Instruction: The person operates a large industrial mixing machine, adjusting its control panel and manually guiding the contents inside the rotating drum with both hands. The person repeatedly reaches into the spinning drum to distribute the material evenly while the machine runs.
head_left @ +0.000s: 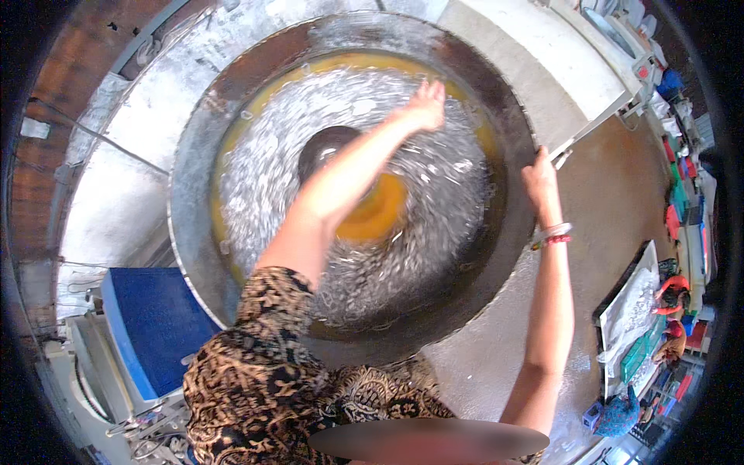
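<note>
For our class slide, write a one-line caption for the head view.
The left hand reaches over blurred silvery pieces in a round tub; the right hand is at its rim.

Carrier: I log a wide, round metal pan point(508, 209), inner wall dark and stained. Directly in it I see a broad ring of small silvery pieces point(442, 194), motion-blurred, shapes unresolved. A yellowish band point(345, 60) edges them; a dark rounded hub point(322, 147) sits near the middle, beside an orange patch point(384, 211). To the right I note brown, wet-looking floor point(612, 178).
</note>
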The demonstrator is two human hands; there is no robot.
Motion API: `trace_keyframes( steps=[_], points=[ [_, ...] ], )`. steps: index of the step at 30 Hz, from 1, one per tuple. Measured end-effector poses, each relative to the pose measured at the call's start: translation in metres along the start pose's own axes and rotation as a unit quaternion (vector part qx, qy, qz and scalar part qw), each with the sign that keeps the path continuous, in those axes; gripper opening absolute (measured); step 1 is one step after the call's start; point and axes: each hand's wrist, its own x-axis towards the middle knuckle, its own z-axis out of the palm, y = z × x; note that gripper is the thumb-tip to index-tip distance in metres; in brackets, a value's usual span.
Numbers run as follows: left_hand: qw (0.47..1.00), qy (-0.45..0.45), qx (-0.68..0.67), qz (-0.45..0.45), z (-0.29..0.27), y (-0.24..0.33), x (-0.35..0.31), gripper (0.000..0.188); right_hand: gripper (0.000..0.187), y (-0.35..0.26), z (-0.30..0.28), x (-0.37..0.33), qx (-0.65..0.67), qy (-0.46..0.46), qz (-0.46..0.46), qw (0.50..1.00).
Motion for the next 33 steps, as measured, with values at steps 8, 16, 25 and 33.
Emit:
trace_keyframes(
  steps=[8,16,25,33],
  points=[
    [0.936,0.082,-0.302,-0.163,0.06,0.116,0.041,0.076,0.052,-0.007,-0.007,-0.004,-0.002,-0.018,0.008,1.0],
    [0.966,0.035,-0.197,-0.163,0.022,0.027,0.046,0.065,0.051,-0.01,-0.012,-0.006,-0.01,-0.024,-0.019,0.999],
    [0.975,-0.111,-0.087,-0.169,0.066,0.04,0.077,0.071,0.051,0.011,-0.01,0.001,0.067,-0.058,-0.003,0.996],
    [0.98,0.018,0.114,-0.162,-0.019,-0.041,0.016,0.037,0.058,0.05,0.005,0.029,0.063,-0.062,-0.047,0.995]
  ],
)
